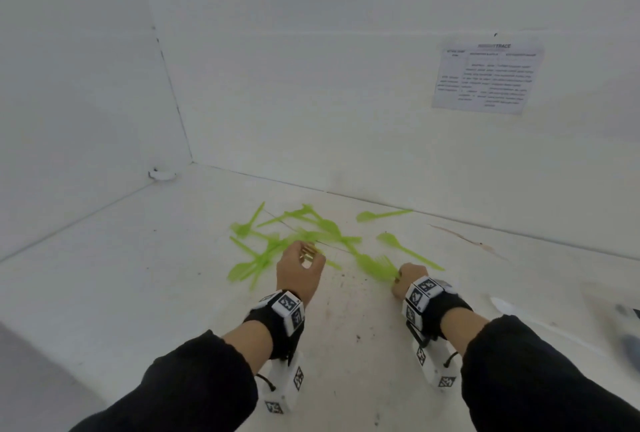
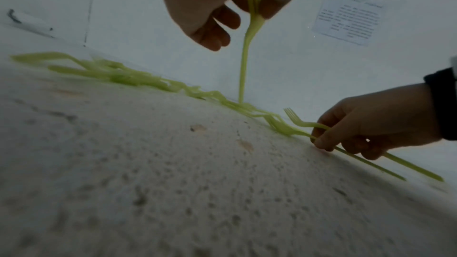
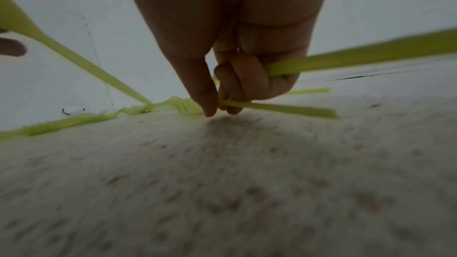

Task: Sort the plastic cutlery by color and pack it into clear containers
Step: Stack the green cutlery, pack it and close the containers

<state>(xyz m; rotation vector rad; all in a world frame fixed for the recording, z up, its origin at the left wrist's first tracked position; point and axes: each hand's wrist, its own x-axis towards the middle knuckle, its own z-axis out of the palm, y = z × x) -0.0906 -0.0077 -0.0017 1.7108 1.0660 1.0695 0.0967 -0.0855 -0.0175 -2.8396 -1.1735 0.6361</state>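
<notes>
Several green plastic forks and spoons [image 1: 294,237] lie scattered on the white table [image 1: 138,293]. My left hand [image 1: 304,265] pinches one green fork [image 2: 247,46] by its tined end, lifted so the handle hangs down to the pile. My right hand [image 1: 405,275] rests low on the table and grips a bundle of green forks [image 3: 284,108] by the handles, tines pointing left toward the pile [image 1: 375,265]. The same bundle [image 2: 304,124] shows in the left wrist view. No clear container is in view.
White walls close the table at the back and left, meeting in a corner [image 1: 192,161]. A printed sheet [image 1: 485,78] hangs on the back wall. A white spoon [image 1: 502,305] lies at the right edge. The table surface near me is stained and speckled.
</notes>
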